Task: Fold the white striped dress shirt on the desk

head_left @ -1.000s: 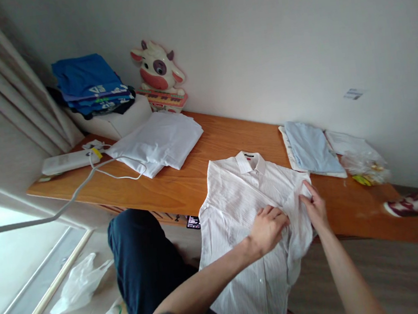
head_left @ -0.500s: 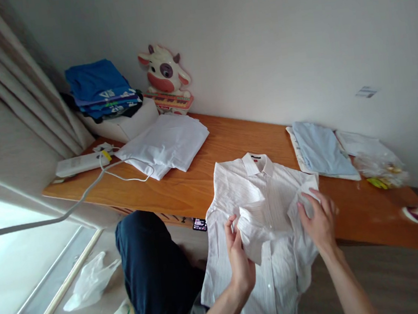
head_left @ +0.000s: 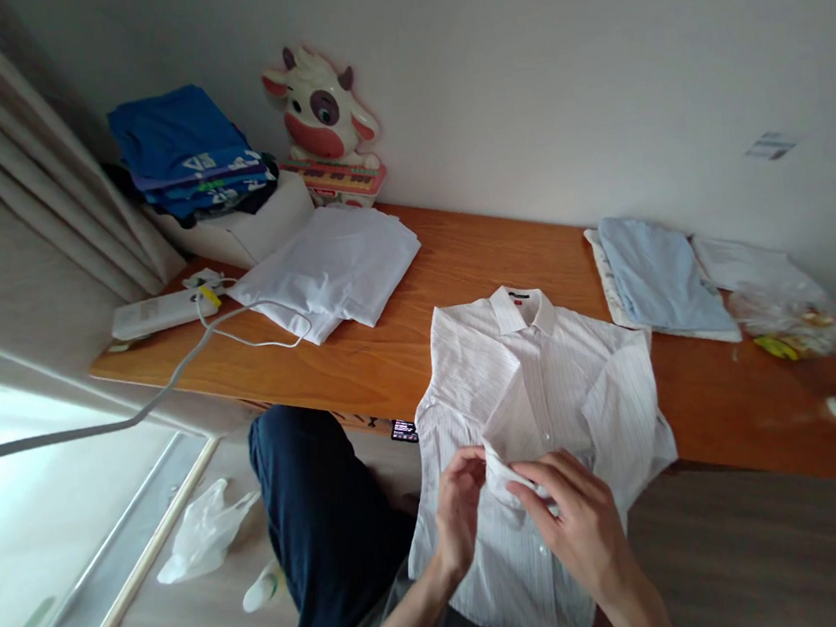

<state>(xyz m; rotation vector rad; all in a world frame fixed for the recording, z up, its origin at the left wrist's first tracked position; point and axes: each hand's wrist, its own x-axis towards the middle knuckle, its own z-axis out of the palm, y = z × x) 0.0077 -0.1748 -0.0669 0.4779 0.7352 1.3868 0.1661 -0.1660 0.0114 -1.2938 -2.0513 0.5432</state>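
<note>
White striped shirt [head_left: 538, 380] lies collar-up on the wooden table [head_left: 407, 345], its lower half hanging over the near edge. Left hand [head_left: 457, 510] and right hand [head_left: 578, 527] meet at a folded cuff [head_left: 507, 469], fingers of both pinched on it

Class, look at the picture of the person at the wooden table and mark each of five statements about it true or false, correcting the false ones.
1. Both hands, left hand and right hand, hold a cuff of the white striped shirt. True.
2. The shirt's collar points toward the person. False: it points toward the wall.
3. A folded light blue garment lies to the right of the shirt. True.
4. The cow toy stands on the floor. False: it stands at the table's back, against the wall.
5. The stack of blue clothes rests on a white box. True.
</note>
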